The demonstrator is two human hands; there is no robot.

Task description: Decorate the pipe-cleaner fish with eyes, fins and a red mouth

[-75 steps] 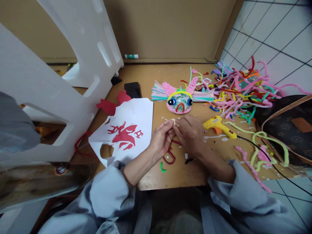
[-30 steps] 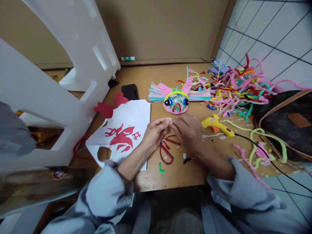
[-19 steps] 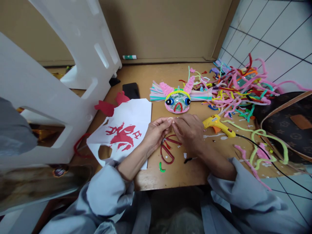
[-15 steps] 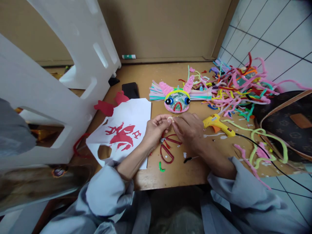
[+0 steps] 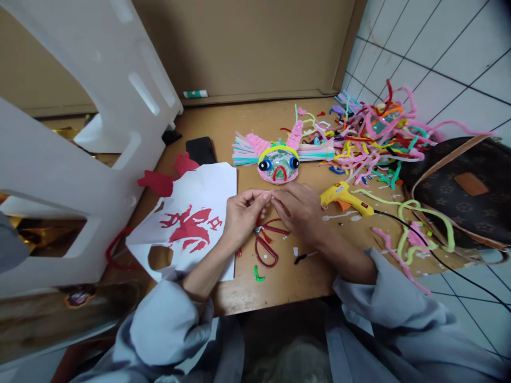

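My left hand (image 5: 248, 211) and my right hand (image 5: 297, 210) meet fingertip to fingertip above the table, both pinched closed. Whatever is between them is tiny and pale, and I cannot make out its kind. Just beneath the fingers lie red-handled scissors (image 5: 266, 251), partly covered by the hands. Beyond the hands sits a pipe-cleaner animal face (image 5: 279, 164) with pink ears, blue-rimmed googly eyes and a red mouth. A bundle of pastel pipe cleaners (image 5: 244, 151) lies behind it. Near my right hand rests a yellow hot glue gun (image 5: 346, 197).
White paper with a red cut-out design (image 5: 217, 186) lies left, by a dark phone-like object (image 5: 200, 151). Tangled pipe cleaners (image 5: 371, 138) and a brown handbag (image 5: 451, 186) fill the right. The glue gun's black cord (image 5: 419, 229) runs off right. A white plastic panel (image 5: 107, 90) stands left.
The whole view has shifted, so everything sits slightly further left. My hands stay pinched together, and the pale piece that showed between the fingertips is now harder to see.
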